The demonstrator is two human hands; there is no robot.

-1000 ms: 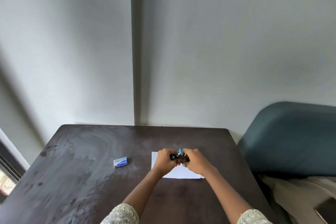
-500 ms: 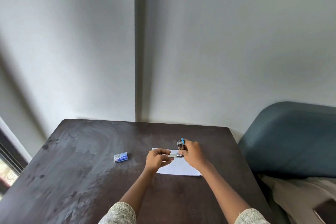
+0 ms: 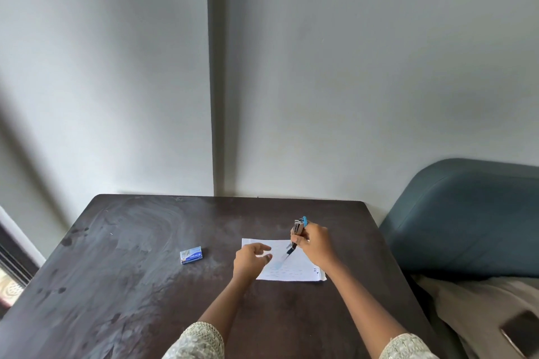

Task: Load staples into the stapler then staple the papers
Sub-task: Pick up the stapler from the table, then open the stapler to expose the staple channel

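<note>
Nearest the person, two embroidered pale fabric sleeves [image 3: 194,341] lead to bare forearms reaching over the dark, scuffed wooden bench [image 3: 122,285]. The bench surface is matt with smeared, cloudy marks.

The left hand [image 3: 250,262] hovers just above the left edge of the white sheets of paper [image 3: 291,268], fingers loosely spread and gripping nothing. A judgement: it is free to fetch staples from the box.

The papers lie flat toward the right half of the bench, near its middle depth, bearing faint rows of print. One corner at the near right is slightly out of line, which suggests more than one sheet.

The right hand [image 3: 316,245] has its fingers closed around a small black-and-metal stapler with a blue plastic end [image 3: 299,230]. The stapler is held tilted, lifted off the paper, blue end uppermost. A slim bright metal part extends from its lower end toward the paper; it appears to be the pulled-out staple channel, though blur prevents certainty. Holding the body steady this way would leave the channel exposed for loading.

Well apart to the left, a small blue-and-white cardboard staple box [image 3: 191,254] rests flat on the bench, apparently shut.
</note>
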